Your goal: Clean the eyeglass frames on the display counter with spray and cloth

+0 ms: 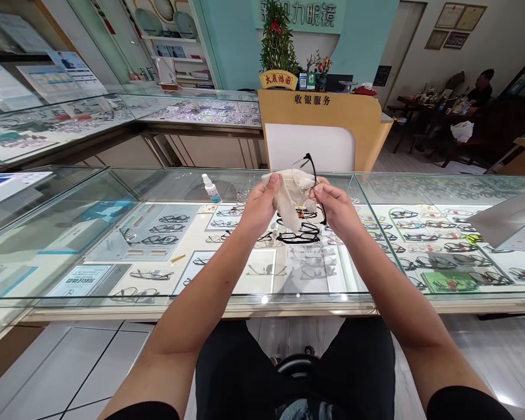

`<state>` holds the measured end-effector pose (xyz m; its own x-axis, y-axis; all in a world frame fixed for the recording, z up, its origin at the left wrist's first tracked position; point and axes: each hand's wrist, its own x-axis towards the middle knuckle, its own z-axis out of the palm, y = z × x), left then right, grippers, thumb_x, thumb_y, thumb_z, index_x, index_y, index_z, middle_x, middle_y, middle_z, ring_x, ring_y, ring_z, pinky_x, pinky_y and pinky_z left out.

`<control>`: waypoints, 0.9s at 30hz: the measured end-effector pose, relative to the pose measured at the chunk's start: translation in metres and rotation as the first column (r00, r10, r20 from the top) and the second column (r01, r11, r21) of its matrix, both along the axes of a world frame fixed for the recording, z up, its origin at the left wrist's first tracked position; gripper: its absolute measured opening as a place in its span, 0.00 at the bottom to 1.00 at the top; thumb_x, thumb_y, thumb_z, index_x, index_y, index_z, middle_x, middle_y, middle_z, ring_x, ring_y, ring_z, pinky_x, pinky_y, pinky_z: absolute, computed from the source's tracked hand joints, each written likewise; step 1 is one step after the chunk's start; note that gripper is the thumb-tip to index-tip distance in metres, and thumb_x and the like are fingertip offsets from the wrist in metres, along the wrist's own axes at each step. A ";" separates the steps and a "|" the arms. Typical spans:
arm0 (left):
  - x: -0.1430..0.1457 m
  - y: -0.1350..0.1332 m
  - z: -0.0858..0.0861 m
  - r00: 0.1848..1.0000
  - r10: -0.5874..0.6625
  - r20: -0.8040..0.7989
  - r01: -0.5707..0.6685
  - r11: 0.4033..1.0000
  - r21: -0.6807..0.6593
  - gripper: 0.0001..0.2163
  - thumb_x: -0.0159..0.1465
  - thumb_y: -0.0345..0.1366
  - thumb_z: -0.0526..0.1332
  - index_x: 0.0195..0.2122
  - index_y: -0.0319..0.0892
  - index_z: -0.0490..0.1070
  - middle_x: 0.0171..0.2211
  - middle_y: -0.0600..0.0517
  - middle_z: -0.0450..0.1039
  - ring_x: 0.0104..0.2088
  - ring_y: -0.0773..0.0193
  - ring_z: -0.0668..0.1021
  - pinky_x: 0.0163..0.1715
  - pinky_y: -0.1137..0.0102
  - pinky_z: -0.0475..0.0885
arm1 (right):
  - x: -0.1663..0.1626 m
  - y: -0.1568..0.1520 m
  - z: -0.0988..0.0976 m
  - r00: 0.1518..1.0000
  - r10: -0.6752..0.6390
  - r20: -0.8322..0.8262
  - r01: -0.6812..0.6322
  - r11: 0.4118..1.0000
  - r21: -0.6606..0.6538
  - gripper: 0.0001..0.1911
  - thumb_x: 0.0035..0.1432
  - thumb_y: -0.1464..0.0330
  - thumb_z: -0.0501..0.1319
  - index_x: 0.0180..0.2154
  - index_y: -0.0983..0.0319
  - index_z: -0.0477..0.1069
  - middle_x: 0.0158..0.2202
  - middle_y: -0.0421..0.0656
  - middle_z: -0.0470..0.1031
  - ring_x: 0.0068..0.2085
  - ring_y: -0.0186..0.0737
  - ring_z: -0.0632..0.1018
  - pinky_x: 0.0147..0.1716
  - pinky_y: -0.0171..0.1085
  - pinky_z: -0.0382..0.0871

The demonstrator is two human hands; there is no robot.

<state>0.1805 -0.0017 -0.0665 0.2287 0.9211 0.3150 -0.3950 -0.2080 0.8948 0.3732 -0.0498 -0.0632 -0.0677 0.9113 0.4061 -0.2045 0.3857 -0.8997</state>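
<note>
My left hand (pixel 262 203) grips a cream cleaning cloth (pixel 290 201), which drapes down between my hands and lies against one lens of a pair of glasses. My right hand (pixel 333 204) pinches the dark-framed glasses (pixel 313 169) near the frame, with one temple arm pointing up and the other down. Both hands are raised above the glass display counter. Part of the front of the glasses is hidden behind the cloth and fingers. Just behind and below them, several black-framed glasses (pixel 298 234) show on the counter.
On the glass counter (pixel 166 186), a white spray bottle (pixel 211 189) stands left of my hands. Many glasses lie in the case below. A folded white card (pixel 514 224) stands at right. Beyond is a wooden cashier desk (pixel 324 114); a person (pixel 482 88) sits far right.
</note>
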 end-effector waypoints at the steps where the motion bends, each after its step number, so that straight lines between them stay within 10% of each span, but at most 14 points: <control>1: 0.001 -0.001 0.000 1.000 -0.009 -0.006 0.009 1.000 -0.003 0.31 0.57 0.67 0.76 0.39 0.40 0.81 0.37 0.46 0.85 0.48 0.49 0.87 0.44 0.63 0.81 | 0.000 0.000 0.001 1.000 0.003 -0.002 -0.003 1.000 -0.001 0.24 0.56 0.43 0.76 0.30 0.57 0.81 0.49 0.45 0.71 0.52 0.48 0.74 0.56 0.43 0.70; 19: 0.001 -0.004 0.003 1.000 0.019 0.021 -0.018 0.998 -0.056 0.32 0.61 0.69 0.72 0.45 0.41 0.79 0.39 0.44 0.86 0.47 0.50 0.88 0.45 0.61 0.83 | 0.004 0.002 -0.005 0.996 0.033 0.086 -0.034 0.999 0.004 0.21 0.62 0.46 0.73 0.32 0.57 0.81 0.51 0.45 0.72 0.53 0.48 0.74 0.52 0.42 0.69; 27: 0.002 -0.009 0.005 0.993 -0.078 -0.092 0.081 0.996 0.028 0.30 0.59 0.69 0.73 0.31 0.43 0.75 0.24 0.49 0.78 0.31 0.54 0.85 0.27 0.66 0.76 | -0.001 0.001 -0.005 0.966 0.027 0.256 -0.030 1.000 0.008 0.24 0.62 0.42 0.72 0.30 0.55 0.82 0.39 0.43 0.72 0.53 0.50 0.72 0.60 0.45 0.65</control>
<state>0.1827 -0.0110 -0.0612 0.3300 0.8886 0.3185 -0.3286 -0.2081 0.9212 0.3717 -0.0488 -0.0685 -0.1968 0.9028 0.3823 0.0210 0.3938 -0.9190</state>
